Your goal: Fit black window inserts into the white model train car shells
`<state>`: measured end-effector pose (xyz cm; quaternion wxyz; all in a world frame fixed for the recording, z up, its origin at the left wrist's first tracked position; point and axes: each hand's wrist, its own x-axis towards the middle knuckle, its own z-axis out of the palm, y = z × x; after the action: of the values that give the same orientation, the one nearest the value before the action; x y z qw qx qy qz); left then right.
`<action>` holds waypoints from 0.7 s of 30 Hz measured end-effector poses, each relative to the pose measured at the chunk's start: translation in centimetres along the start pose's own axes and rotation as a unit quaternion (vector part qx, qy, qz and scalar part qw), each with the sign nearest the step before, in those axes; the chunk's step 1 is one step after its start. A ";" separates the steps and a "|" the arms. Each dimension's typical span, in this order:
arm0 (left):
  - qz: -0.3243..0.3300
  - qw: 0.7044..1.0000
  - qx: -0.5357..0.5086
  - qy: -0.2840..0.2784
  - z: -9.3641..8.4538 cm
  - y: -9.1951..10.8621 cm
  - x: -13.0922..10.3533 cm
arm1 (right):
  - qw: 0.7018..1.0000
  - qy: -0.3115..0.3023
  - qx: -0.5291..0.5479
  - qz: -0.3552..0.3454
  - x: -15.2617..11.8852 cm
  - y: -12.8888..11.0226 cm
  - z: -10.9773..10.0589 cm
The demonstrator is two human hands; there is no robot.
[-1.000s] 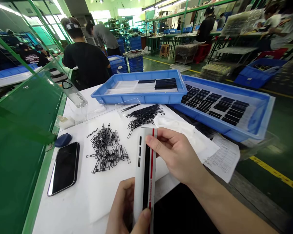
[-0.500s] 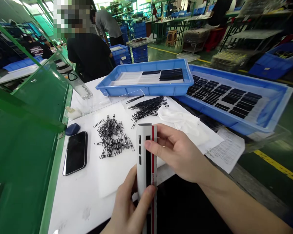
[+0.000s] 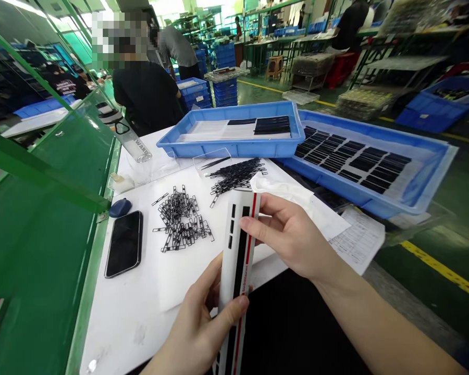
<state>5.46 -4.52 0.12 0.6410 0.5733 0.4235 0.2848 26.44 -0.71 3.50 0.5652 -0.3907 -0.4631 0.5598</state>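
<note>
A long white model train car body (image 3: pixel 234 260) with a black window band and a red stripe stands upright, tilted a little, between my hands. My left hand (image 3: pixel 207 317) is wrapped round its lower half, thumb across the window band. Near its top end my right hand (image 3: pixel 287 232) grips it, thumb on the black band and fingers behind the red-striped edge. Beyond it on the white table (image 3: pixel 121 323) lies a loose pile of small black frame parts (image 3: pixel 183 221). A second heap of black strips (image 3: pixel 238 174) sits farther back.
A phone (image 3: pixel 124 244) and a dark blue object (image 3: pixel 120 208) lie at left, by a clear bottle (image 3: pixel 131 138). Two blue trays (image 3: pixel 230 148) (image 3: pixel 422 203) with black strips stand behind. White cloth (image 3: pixel 283 190) and printed paper (image 3: pixel 355 237) lie at right. A person (image 3: pixel 146 96) is ahead.
The train car body has tilted, its top going right, and its printed side now faces me more. Both hands keep hold of it. The whole view has shifted slightly.
</note>
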 end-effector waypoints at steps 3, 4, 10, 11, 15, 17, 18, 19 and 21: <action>0.018 1.000 -0.012 0.006 0.0 0.3 -0.1 | 0.999 -0.030 -0.012 0.010 -0.8 -0.1 0.3; 0.026 1.000 -0.011 0.010 0.0 0.4 -0.2 | 0.999 -0.040 -0.011 0.021 -1.1 0.0 0.4; 0.031 0.999 -0.017 -0.017 -0.8 0.6 -0.1 | 0.999 -0.024 0.019 0.042 -1.4 1.0 1.4; 0.034 0.999 -0.021 -0.012 -1.0 0.6 -0.1 | 0.998 -0.030 0.028 0.041 -1.3 1.1 1.5; 0.045 0.998 -0.030 -0.012 -1.2 0.6 0.2 | 0.997 -0.054 0.038 0.048 -1.3 0.9 1.5; 0.056 0.998 -0.014 -0.004 -1.1 0.8 0.1 | 0.996 -0.060 0.026 0.062 -1.5 0.7 1.5; 0.061 0.998 -0.006 0.002 -1.0 0.9 0.1 | 0.996 -0.061 0.019 0.065 -1.6 0.6 1.5; 0.063 0.998 -0.002 0.006 -0.9 1.1 0.0 | 0.996 -0.061 0.012 0.064 -1.5 0.6 1.5; 0.055 0.998 -0.012 0.004 -0.8 1.3 0.0 | 0.997 -0.055 0.000 0.052 -1.2 0.6 1.5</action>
<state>4.95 -3.91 1.44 0.6297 0.5866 0.3904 0.3269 24.87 -2.01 3.25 0.5089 -0.3834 -0.4724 0.6090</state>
